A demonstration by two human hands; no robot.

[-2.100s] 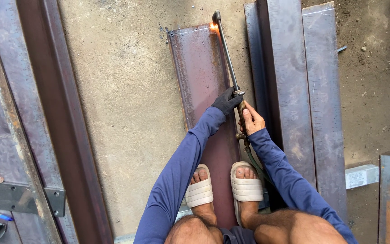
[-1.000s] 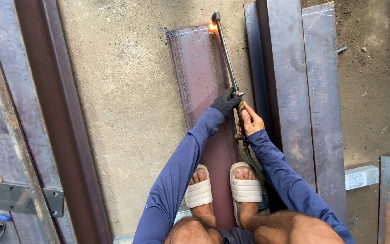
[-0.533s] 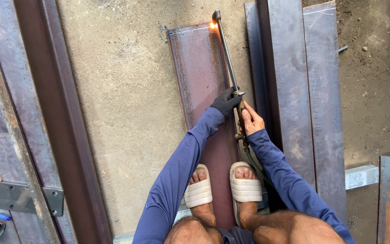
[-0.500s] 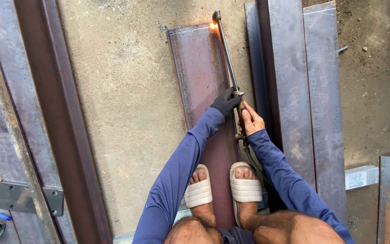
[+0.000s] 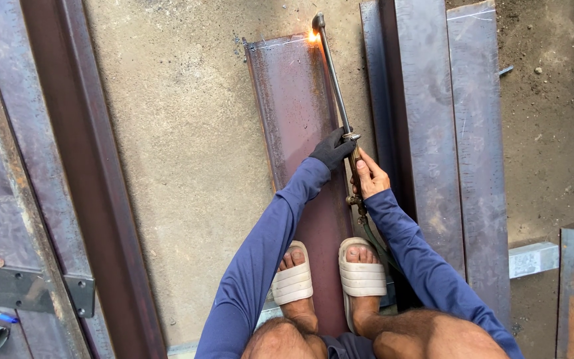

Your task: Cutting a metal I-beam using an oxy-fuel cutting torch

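A long cutting torch (image 5: 335, 85) reaches away from me over a rusty steel channel (image 5: 293, 113) lying on the concrete floor. Its tip burns with a bright orange flame (image 5: 312, 37) at the channel's far end. My left hand (image 5: 333, 149), in a dark glove, grips the torch tube near the handle. My bare right hand (image 5: 370, 178) holds the brass handle just behind it. Both feet in white sandals (image 5: 361, 274) stand on the near end of the channel.
Two long steel plates (image 5: 433, 133) lie parallel on the right, dirt ground beyond them. A dark steel beam (image 5: 88, 179) and more rusty sections with a bracket (image 5: 34, 292) lie on the left. A short white piece (image 5: 533, 258) sits at right.
None beyond a flicker of the flame; hands, torch and feet stay in the same places.
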